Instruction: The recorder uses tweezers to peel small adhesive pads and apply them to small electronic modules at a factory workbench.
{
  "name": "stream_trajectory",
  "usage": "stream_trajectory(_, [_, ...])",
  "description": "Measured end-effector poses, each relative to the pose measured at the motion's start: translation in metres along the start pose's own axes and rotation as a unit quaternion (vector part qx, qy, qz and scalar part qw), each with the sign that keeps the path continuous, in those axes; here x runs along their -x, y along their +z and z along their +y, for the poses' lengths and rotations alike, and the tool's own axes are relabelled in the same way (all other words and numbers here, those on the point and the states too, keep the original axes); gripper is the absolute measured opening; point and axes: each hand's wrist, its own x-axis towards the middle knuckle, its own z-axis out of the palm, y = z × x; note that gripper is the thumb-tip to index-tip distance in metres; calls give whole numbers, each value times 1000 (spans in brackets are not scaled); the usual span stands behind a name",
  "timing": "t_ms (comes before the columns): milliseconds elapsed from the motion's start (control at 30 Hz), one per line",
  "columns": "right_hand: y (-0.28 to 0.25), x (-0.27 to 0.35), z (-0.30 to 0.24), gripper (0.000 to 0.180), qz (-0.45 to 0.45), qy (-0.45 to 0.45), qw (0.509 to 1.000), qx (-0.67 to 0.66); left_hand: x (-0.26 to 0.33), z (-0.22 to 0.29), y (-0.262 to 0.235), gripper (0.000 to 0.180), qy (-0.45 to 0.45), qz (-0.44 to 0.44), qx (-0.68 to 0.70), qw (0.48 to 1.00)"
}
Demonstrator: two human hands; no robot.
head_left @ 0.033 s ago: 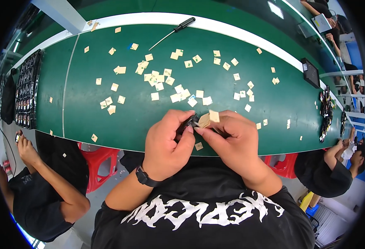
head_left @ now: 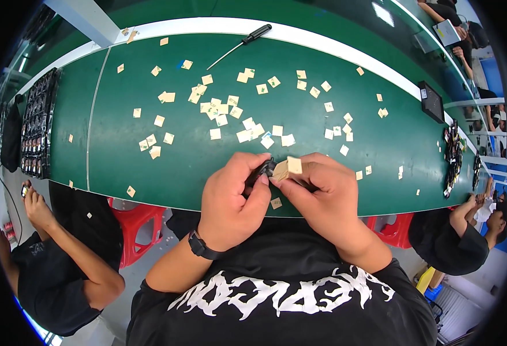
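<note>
My left hand [head_left: 233,196], with a black watch [head_left: 201,247] on its wrist, is closed around a small black part [head_left: 259,175]. Most of that part is hidden by the fingers, so its exact kind does not show. Close against it, my right hand [head_left: 327,189] pinches a cream, paper-like strip [head_left: 287,168] between thumb and fingers. The strip's lower end meets the black part. Just below my hands, near the table edge, lies a small cream paper square [head_left: 276,203].
Many similar cream squares [head_left: 223,108] are scattered over the green table [head_left: 172,167]. A black screwdriver [head_left: 255,34] lies at the far edge. Black trays [head_left: 38,124] stand left; a black box [head_left: 431,101] and dark small parts [head_left: 453,155] lie right. Other people sit on both sides.
The cream strip in my right hand has shifted slightly left and down, its wide end tilting. My left hand with the black part looks unmoved.
</note>
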Motion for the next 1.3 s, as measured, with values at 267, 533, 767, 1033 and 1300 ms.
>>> stream_trajectory(267, [-1,-3,-6,8,-36,75,996,-38,-1,10,-6,25,-14,-36,-24,999])
stream_trajectory(533, [5,-2,2,8,-35,119,987,-98,-1,14,-12,29,28,-78,-78,993])
stream_trajectory(767, [1,-17,11,35,-39,256,939,-227,-1,12,-20,30,-18,-135,4,991])
stream_trajectory(1033, [2,-20,12,27,-69,202,959,-188,-7,10,-21,34,-102,-122,222,962])
stream_trajectory(1300, [-110,33,78,13,273,204,935,-96,-13,18,-17,33,-136,-34,202,969])
